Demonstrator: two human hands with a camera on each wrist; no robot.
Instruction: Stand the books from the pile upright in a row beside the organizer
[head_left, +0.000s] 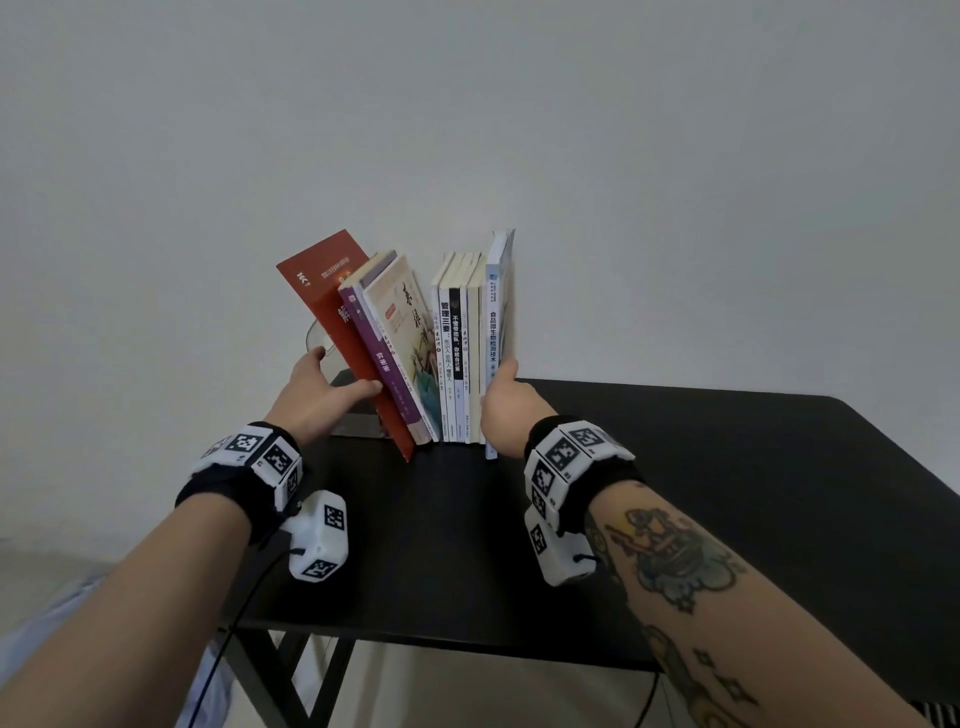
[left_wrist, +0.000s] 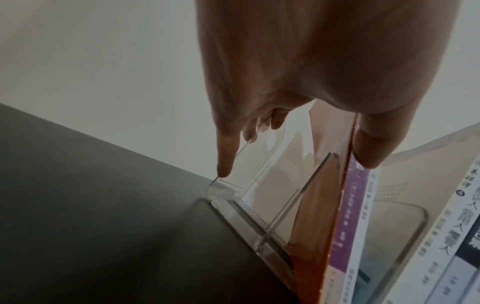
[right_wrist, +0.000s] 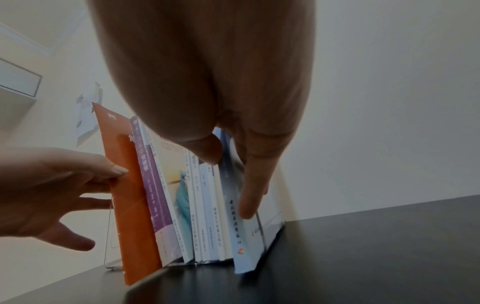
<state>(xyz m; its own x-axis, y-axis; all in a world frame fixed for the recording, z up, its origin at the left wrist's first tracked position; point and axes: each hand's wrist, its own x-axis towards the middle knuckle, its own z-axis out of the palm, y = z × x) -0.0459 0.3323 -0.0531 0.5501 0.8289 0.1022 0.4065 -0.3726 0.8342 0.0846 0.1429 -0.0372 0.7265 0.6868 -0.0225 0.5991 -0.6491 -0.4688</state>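
Note:
A row of books stands at the back of the black table (head_left: 675, 467). At its left end a red book (head_left: 332, 322) leans left against the clear acrylic organizer (left_wrist: 259, 185), with a purple book (head_left: 382, 358) and a cream illustrated book (head_left: 410, 322) tilted against it. Several white-spined books (head_left: 457, 353) stand upright. My left hand (head_left: 337, 382) pinches the red book's front edge, thumb (left_wrist: 369, 144) on one side and fingers on the organizer side. My right hand (head_left: 501, 379) grips the tall light blue book (head_left: 493, 338) at the right end, which stands upright on the table.
A plain white wall rises right behind the books. The dark tabletop stretches to the right of the row and toward me. The table's front edge and its left corner lie close under my forearms. Cables hang from both wrist units.

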